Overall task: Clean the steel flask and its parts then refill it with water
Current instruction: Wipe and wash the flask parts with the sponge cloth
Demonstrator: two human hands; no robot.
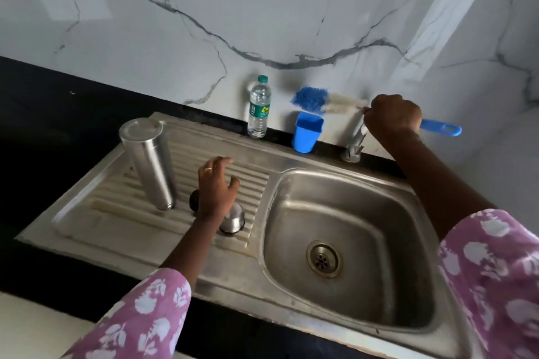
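The steel flask [150,163] stands upside down on the ribbed drainboard [116,230] at the left. A steel cup-shaped cap [233,220] and a dark stopper [194,198] lie on the drainboard beside it, partly hidden by my left hand [217,186]. That hand hovers over them with fingers spread and holds nothing. My right hand [392,116] is shut on a bottle brush [313,100] with blue and white bristles and a blue handle, held level above the tap [354,143].
The sink basin [364,213] with its drain [322,258] lies at the right. A clear plastic water bottle [259,108] and a blue plastic cup [307,132] stand on the black counter [43,114] against the marble wall.
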